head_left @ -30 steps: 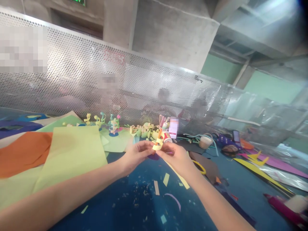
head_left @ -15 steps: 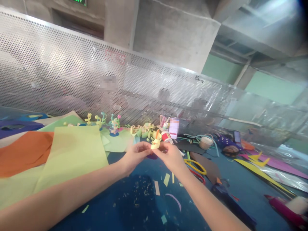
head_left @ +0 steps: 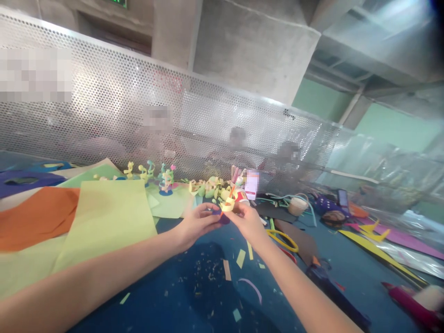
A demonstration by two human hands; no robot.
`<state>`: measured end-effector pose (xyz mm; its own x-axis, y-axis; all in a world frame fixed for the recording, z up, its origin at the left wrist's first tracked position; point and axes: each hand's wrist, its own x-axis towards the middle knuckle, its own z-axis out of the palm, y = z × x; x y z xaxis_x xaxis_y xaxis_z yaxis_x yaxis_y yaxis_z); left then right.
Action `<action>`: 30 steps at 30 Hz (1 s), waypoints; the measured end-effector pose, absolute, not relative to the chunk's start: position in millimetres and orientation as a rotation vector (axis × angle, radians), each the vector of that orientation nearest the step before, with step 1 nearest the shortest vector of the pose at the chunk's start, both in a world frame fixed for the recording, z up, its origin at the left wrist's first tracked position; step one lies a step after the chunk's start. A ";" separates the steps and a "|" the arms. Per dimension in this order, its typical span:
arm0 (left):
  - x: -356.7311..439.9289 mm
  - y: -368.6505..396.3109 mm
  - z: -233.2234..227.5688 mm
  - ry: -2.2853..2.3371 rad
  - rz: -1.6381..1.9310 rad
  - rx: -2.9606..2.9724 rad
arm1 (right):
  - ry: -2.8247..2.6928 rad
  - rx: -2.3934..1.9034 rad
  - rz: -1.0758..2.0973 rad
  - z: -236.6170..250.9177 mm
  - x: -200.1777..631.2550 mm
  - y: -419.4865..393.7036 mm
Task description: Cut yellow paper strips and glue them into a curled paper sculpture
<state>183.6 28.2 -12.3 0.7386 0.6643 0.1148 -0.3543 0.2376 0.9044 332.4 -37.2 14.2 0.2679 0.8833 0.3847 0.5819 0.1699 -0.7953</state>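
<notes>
Over the middle of the table, my left hand [head_left: 197, 225] and my right hand [head_left: 248, 225] meet at a small curled yellow paper strip [head_left: 228, 205]. A thin orange stick [head_left: 231, 192] runs through the curl at a slant, its lower end beside my left fingertips. My right thumb and fingers pinch the yellow strip. The left fingers are closed near the stick's lower end; their exact contact is partly hidden. A purple round piece [head_left: 225, 219] shows just beneath the hands; whether it is held or lies behind them, I cannot tell.
Small paper figures on round bases [head_left: 165, 182] stand behind, near curled paper pieces [head_left: 210, 187]. Yellow-green sheets [head_left: 116, 222] and an orange sheet [head_left: 41, 215] lie left. At right are a yellow ring [head_left: 286, 240], a cup [head_left: 297, 206] and a magenta tool [head_left: 409, 300]. Scraps litter the front.
The orange stick has tilted and now reaches lower through the yellow curl. My left fingers have parted slightly from the strip, while my right hand keeps its pinch.
</notes>
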 end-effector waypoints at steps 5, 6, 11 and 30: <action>185.9 33.1 -17.2 0.425 0.748 1.130 | -1.499 -1.525 0.587 11.4 339.7 -52.2; 185.9 34.6 -17.7 0.456 0.754 1.126 | -1.483 -1.527 0.614 11.6 342.8 -56.7; 184.1 40.2 -18.1 0.528 0.724 1.097 | -1.671 -1.597 0.472 19.1 357.2 -80.9; 185.4 38.6 -18.6 0.483 0.595 1.160 | -2.608 -1.475 -1.176 16.8 366.5 -98.6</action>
<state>185.4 38.6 -18.6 0.7505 0.6590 -0.0488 -0.1831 0.2783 0.9429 366.5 -98.6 16.8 -0.5777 0.7698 0.2715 0.7131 0.3140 0.6269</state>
